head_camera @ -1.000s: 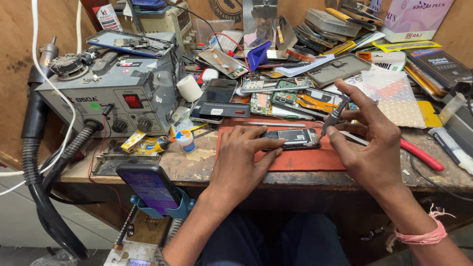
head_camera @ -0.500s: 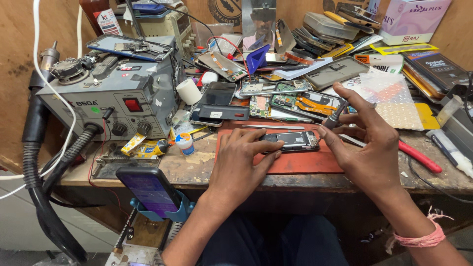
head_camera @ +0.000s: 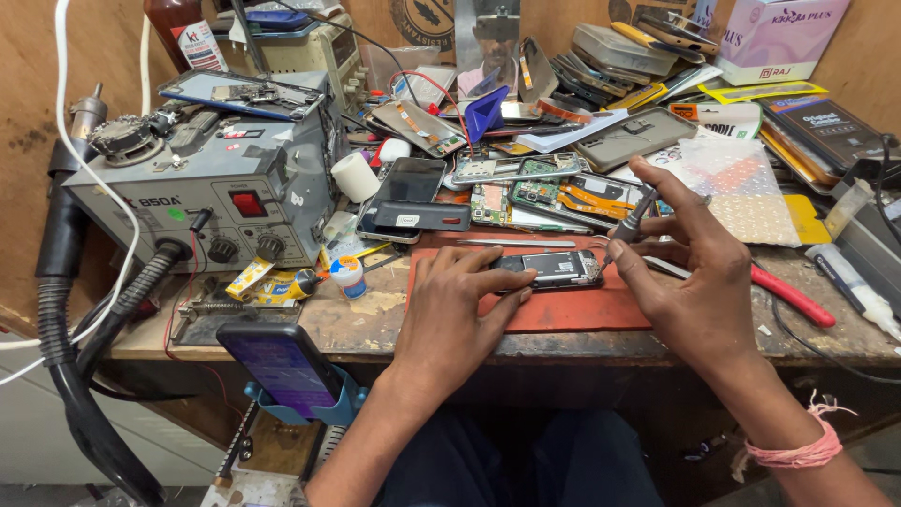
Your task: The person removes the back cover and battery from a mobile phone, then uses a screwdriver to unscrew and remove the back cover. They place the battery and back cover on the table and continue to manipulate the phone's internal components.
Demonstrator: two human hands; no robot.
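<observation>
Opened phone (head_camera: 560, 268) light, fragile: left hand (head_camera: 457, 310) fingers press edge flat; right hand (head_camera: 699, 282) fingers pinch screwdriver (head_camera: 631, 224).

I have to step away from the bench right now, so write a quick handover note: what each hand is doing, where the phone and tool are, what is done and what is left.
Left hand: fingers pressed on the opened phone, steadying it on the red mat.
Right hand: pinching a small screwdriver, tip down at the phone's right end.
Done: back cover is off, internals exposed.
Left: work at the right end goes on; whether any screws are out cannot be told. Metal tweezers lie just behind the phone.
</observation>
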